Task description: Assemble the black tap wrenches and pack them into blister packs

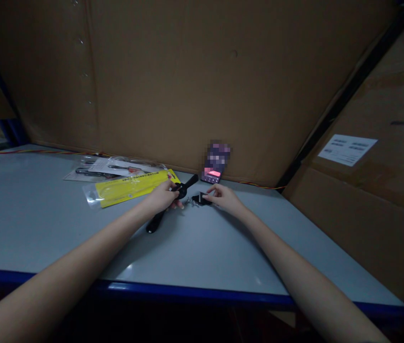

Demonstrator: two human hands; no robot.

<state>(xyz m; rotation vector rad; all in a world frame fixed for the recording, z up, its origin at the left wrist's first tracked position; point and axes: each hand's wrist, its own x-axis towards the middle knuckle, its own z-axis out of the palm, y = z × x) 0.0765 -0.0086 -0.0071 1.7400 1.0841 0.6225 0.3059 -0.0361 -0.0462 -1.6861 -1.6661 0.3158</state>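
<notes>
My left hand is closed on the middle of a long black tool that lies slanted on the grey table. Its upper end points toward a phone. My right hand pinches a small black part lying on the table just right of the tool. A few small metal bits lie between the two hands. Both forearms reach in from the near edge.
A yellow package in clear plastic lies left of my left hand, with more clear packets behind it. A phone leans on the cardboard wall. A large carton stands at the right. The table's near edge is blue.
</notes>
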